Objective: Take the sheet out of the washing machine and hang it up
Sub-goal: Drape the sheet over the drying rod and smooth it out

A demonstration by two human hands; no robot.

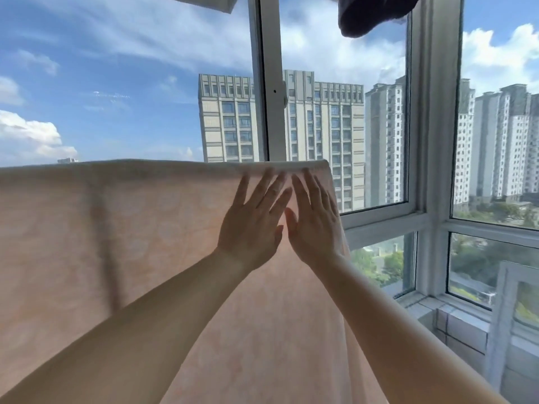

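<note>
A pale pink sheet [116, 243] hangs folded over a horizontal line or rod that the cloth hides; its top edge runs from the left border to just right of centre. My left hand [252, 220] lies flat against the sheet near its upper right part, fingers straight and spread. My right hand [313, 220] presses flat beside it, close to the sheet's right edge, fingertips just below the fold. Neither hand grips the cloth. The washing machine is not in view.
Large windows with white frames [269, 83] stand right behind the sheet, with tower blocks outside. A dark garment [370, 16] hangs at the top right. A tiled ledge [455, 330] and a window corner lie at the lower right.
</note>
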